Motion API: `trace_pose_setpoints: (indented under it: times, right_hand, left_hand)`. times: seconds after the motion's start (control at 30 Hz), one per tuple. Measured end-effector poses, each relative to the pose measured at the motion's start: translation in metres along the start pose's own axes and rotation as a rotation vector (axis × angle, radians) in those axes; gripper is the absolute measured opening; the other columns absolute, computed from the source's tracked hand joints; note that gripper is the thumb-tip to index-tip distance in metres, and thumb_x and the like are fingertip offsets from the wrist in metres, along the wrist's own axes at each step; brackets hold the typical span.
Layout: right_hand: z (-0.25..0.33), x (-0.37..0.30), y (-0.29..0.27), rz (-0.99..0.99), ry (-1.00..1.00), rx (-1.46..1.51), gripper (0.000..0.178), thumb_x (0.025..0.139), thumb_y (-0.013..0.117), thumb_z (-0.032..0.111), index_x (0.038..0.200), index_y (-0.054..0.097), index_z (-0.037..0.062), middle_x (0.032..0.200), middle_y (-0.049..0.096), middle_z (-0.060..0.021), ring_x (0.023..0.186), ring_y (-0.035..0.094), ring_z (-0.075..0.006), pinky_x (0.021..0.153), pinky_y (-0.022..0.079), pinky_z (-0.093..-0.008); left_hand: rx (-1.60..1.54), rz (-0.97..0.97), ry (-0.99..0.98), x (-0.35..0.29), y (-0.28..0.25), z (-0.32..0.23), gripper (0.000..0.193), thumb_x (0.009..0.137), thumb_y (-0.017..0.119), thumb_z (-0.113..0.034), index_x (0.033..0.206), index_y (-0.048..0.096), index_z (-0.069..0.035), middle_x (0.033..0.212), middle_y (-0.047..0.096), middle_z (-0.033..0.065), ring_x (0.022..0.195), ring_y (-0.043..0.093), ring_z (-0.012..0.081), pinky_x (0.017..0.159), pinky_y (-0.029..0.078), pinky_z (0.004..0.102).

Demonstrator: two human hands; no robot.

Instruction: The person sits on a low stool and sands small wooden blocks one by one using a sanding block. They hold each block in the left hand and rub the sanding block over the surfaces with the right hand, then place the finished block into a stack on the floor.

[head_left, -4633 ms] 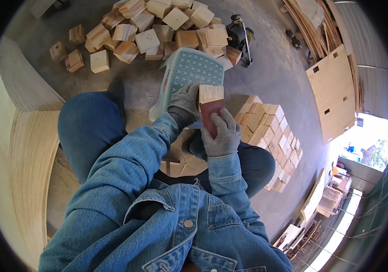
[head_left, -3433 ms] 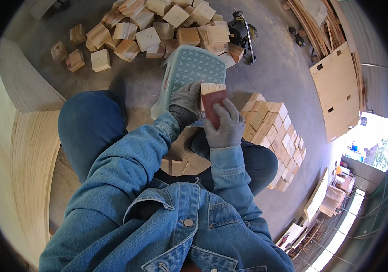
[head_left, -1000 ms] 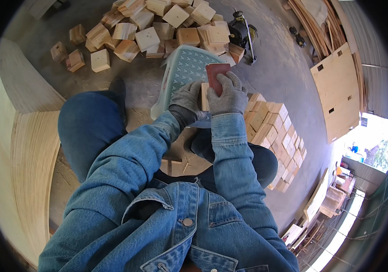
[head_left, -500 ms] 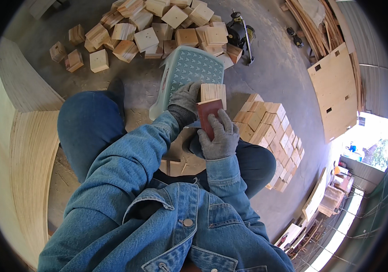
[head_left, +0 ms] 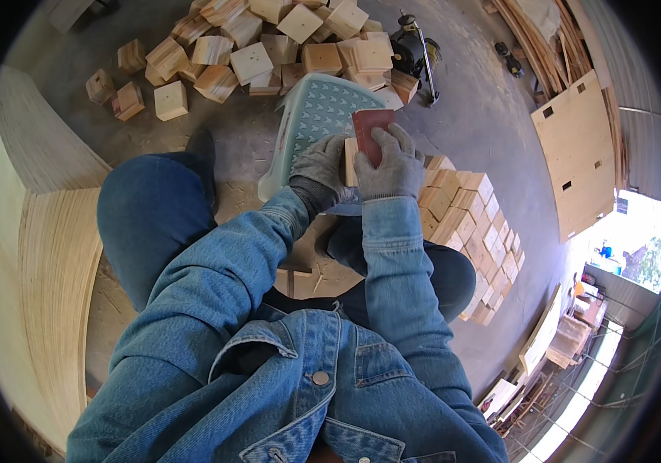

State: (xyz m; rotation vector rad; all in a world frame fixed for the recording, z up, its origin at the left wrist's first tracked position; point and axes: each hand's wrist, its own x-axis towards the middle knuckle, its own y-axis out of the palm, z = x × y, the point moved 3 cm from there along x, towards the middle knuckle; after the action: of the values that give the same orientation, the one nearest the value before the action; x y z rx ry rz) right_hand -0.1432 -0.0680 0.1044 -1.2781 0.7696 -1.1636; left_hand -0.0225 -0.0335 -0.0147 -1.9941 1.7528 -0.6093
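One grey-gloved left hand [head_left: 320, 167] grips pale wooden block [head_left: 351, 163], likely steadying it; grey-gloved right hand [head_left: 392, 167] clasps flat reddish-brown pad [head_left: 370, 133].

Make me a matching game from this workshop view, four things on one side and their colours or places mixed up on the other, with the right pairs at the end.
Things
1. Reddish-brown pad
2. Stool
3. Neat stack of wooden blocks
4. Loose heap of wooden blocks

Colours and places
A. On the floor, beyond the stool
B. Held in the right hand
C. Near the right knee
D. Pale green

Right pairs
1-B, 2-D, 3-C, 4-A
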Motion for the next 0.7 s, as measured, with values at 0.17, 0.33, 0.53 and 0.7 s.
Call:
trace_pose_setpoints:
  times: [0.17,0.33,0.53,0.7]
  right_hand:
    - [-0.004,0.0,0.003,-0.016,-0.014,-0.003,0.056,0.08,0.083,0.034,0.133,0.071,0.0236,0.151,0.058,-0.0062,0.129,0.056,-0.0418,0.109,0.048,-0.0537]
    - [0.003,-0.045,-0.012,-0.017,-0.083,0.045,0.058,0.075,0.088,0.029,0.13,0.073,0.0177,0.146,0.062,-0.0128,0.129,0.059,-0.0408,0.109,0.047,-0.0522]
    - [0.006,-0.093,-0.02,-0.061,-0.163,0.078,0.055,0.073,0.088,0.026,0.126,0.074,0.0178,0.144,0.062,-0.0134,0.12,0.06,-0.0425,0.103,0.048,-0.0545]
    - [0.005,-0.084,-0.022,-0.069,-0.167,0.125,0.051,0.072,0.088,0.024,0.121,0.075,0.0189,0.142,0.063,-0.0113,0.12,0.061,-0.041,0.101,0.05,-0.0529]
  left_hand:
    - [0.011,-0.046,0.024,0.0,0.004,0.005,0.084,0.074,0.089,-0.041,0.143,0.05,-0.013,0.135,0.058,0.0188,0.129,0.057,0.0393,0.111,0.047,0.0503]
    - [-0.023,0.038,0.006,0.0,0.0,0.006,0.08,0.081,0.081,-0.038,0.15,0.047,-0.014,0.148,0.054,0.0179,0.137,0.054,0.0389,0.119,0.042,0.0482]
    - [-0.079,0.05,0.007,0.0,0.001,0.006,0.07,0.086,0.078,-0.035,0.147,0.049,-0.015,0.147,0.055,0.0173,0.136,0.055,0.0388,0.118,0.043,0.0483]
    - [-0.071,0.029,0.023,0.0,0.0,0.005,0.068,0.085,0.078,-0.034,0.144,0.05,-0.014,0.144,0.057,0.0175,0.134,0.056,0.0393,0.117,0.044,0.0481]
